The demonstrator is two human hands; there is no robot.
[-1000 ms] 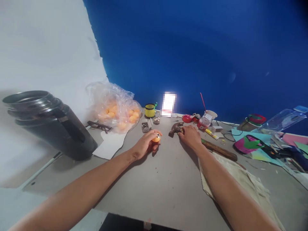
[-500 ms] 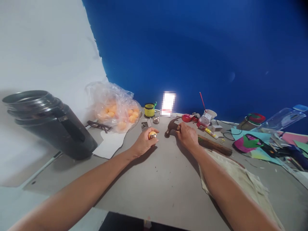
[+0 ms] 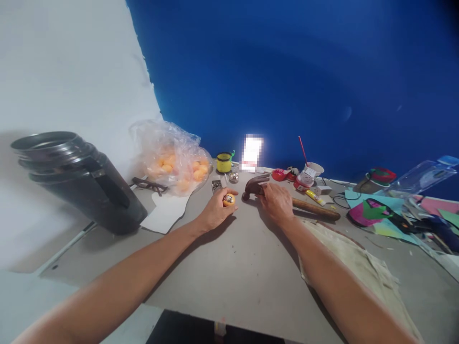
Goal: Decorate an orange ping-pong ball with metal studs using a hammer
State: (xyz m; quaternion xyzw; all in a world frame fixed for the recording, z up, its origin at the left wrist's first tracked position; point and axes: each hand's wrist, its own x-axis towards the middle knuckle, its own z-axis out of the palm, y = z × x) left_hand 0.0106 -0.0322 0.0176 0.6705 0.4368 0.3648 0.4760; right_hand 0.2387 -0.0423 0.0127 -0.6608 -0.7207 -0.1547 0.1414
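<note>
My left hand (image 3: pixel 214 211) is closed around an orange ball (image 3: pixel 229 202) whose upper side carries shiny silver pieces, too small to name. Over the table to its right, my right hand (image 3: pixel 278 201) grips a claw hammer (image 3: pixel 255 186) close to the head. The hammer's wooden handle sticks out to the right past my wrist, and its head points toward the ball without touching it. Behind my left hand lies a small box of metal bits (image 3: pixel 216 185). Near that box is a silver-covered ball (image 3: pixel 234 177).
Left stand a dark flask (image 3: pixel 82 186), glasses (image 3: pixel 148 185) and a plastic bag of orange balls (image 3: pixel 168 155). A yellow container (image 3: pixel 224 163) and a blurred bright rectangle (image 3: pixel 251 154) are at the back. Right are a paper cup (image 3: pixel 316 168), a beige cloth (image 3: pixel 344 258) and coloured papers (image 3: pixel 390 229).
The hammer has turned in my right hand: its head has shifted slightly left and its handle end has come up and left. My left hand keeps its hold on the ball.
</note>
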